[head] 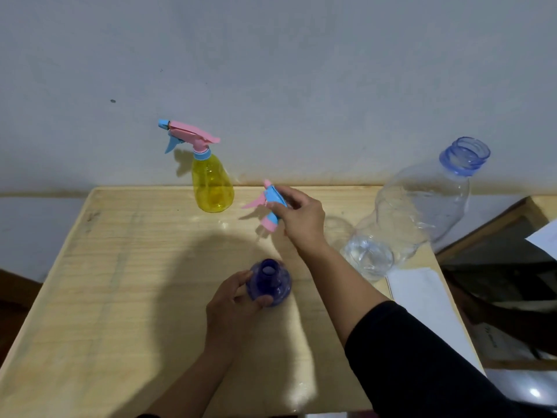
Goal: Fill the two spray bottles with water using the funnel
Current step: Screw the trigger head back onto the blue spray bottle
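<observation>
Left hand covers the near-left side of the purple bottle; its base is not visible from above. Right hand hides the rear of the detached spray head (dip tube not discernible). Both forearms cut off by bottom edge. White sheet cut by right edge. Dark clutter right of table: indistinct.

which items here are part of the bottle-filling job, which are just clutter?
Job: purple bottle, held by left hand; its spray head, in right hand; yellow bottle; water jug.
Clutter: white paper; dark frame.
No funnel visible.
</observation>
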Demonstrator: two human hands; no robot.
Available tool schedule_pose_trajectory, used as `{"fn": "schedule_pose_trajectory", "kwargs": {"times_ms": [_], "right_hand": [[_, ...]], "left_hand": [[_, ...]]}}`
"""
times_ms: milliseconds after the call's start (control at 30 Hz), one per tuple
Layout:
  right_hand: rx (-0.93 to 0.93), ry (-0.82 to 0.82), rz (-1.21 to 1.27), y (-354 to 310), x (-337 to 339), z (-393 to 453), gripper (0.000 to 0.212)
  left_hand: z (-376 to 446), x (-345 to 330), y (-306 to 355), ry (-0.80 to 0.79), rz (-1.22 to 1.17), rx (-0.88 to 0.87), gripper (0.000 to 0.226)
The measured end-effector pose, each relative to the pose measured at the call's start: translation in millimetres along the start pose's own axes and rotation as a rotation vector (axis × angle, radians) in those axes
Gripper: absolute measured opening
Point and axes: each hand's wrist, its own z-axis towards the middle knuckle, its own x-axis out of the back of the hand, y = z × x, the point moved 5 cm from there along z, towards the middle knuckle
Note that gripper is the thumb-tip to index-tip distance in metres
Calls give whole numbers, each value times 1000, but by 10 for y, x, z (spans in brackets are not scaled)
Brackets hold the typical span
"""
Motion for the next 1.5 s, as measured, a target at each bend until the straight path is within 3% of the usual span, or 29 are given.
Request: {"fn": "schedule_pose_trajectory", "kwargs": {"times_ms": [267, 400, 800, 1167, 1500], "right_hand": [[255, 192, 100, -1045, 349, -419, 34], [346, 245, 57, -1373, 526, -741, 36], [355, 362, -109, -1133, 535, -1158, 36], [320, 95, -284, -411, 84, -1099, 32], [551, -164, -430, -360, 14, -1059, 30]], "left_hand": [[-31, 0, 27, -53, -19, 8, 40], [-1, -2, -17, -39, -22, -14, 47], [44, -31, -128, 2, -48, -136, 45], [31, -27, -120, 17, -96, -132, 47], [-54, -63, -125, 59, -125, -61, 51]]}}
